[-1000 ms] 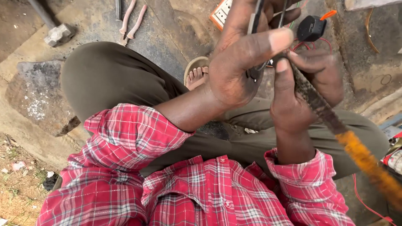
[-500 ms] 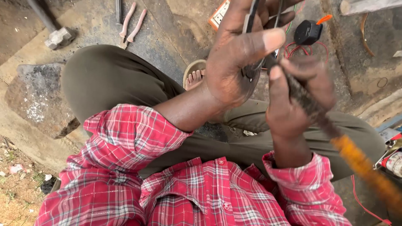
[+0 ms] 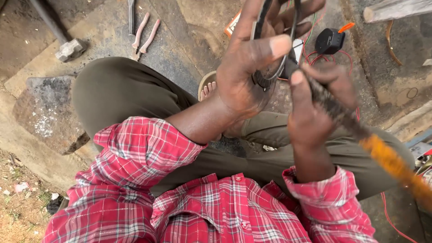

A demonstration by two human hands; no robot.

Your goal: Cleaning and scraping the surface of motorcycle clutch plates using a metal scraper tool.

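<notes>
The left hand [image 3: 245, 74] grips a dark metal ring [image 3: 270, 74] up at chest height, thumb braced across it to steady it. The right hand [image 3: 315, 117] is closed around a long orange-ended tool [image 3: 360, 135], angled against the ring.

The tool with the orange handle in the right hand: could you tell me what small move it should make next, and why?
Probably a short push of the tool's dark tip inward against the dark curved metal piece that the left hand grips. The right hand holds the tool angled toward that piece, its tip close beside it, and the left thumb braces the piece steady.
</notes>
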